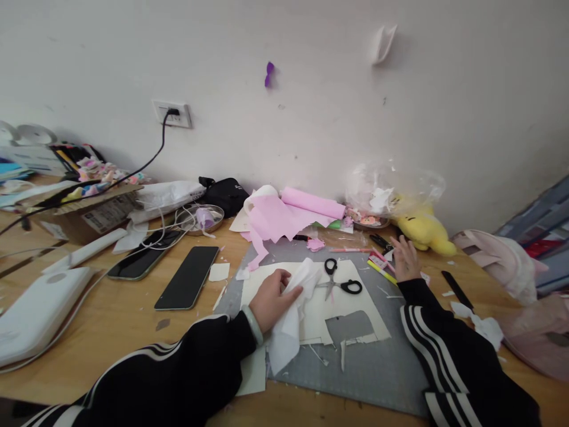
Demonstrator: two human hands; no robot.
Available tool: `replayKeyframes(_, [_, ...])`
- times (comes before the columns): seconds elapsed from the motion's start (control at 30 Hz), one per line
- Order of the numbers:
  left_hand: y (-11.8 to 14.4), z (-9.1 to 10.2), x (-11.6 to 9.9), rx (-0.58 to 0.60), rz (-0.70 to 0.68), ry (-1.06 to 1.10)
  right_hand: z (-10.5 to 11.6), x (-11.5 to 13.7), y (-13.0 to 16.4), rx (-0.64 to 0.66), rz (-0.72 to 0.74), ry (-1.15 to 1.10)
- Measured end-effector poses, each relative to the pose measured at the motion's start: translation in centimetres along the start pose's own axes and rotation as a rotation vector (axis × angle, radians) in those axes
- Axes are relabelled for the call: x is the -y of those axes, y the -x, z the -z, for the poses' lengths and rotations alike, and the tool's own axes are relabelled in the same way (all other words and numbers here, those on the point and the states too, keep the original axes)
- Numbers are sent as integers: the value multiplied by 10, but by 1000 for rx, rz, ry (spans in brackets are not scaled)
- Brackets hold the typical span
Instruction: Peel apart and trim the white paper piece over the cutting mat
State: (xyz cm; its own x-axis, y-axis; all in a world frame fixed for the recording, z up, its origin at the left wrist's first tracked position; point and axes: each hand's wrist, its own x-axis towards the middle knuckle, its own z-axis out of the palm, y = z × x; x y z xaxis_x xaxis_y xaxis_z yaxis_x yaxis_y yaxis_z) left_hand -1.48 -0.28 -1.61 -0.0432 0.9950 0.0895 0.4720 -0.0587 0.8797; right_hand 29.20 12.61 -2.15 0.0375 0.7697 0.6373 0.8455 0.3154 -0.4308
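The left hand (272, 298) is closed on a white sheet (291, 320), pinching its upper part while the rest hangs down over the cream paper (320, 308) on the grey mat (382, 367). The right hand (405, 258) lies spread, fingers loose, at the mat's far right edge, touching the pens (381, 267). The scissors (340, 281) lie on the paper between both hands, just right of the sheet.

Left hand (272, 298) curls shut in a pinch, forearm angled inward; right hand (405, 258) reaches forward, fingers spread flat.
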Motion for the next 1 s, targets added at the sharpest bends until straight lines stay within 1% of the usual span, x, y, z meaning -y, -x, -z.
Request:
replayKeyframes(0.13, [-1,1,1,19,-24,-44,-1,1,2,-46,11,28])
replayKeyframes(0.27, [-1,0,1,33,-26,-24,-3,-1,1,-76,46,33])
replayKeyframes(0.53, [3,-4,-5,-37,37,168,0,-11,-7,-87,148,10])
replayKeyframes(0.7, [3,-2,-6,-71,43,271,5,1,-5,-72,191,-22])
replayKeyframes(0.77, [2,-2,-4,-70,46,316,6,10,-1,-47,196,-37])
replayKeyframes(0.83, [2,-3,-2,-62,54,360,4,19,2,4,207,-50])
replayKeyframes(1.0, [2,-3,-4,9,101,474,-4,42,15,230,287,-70])
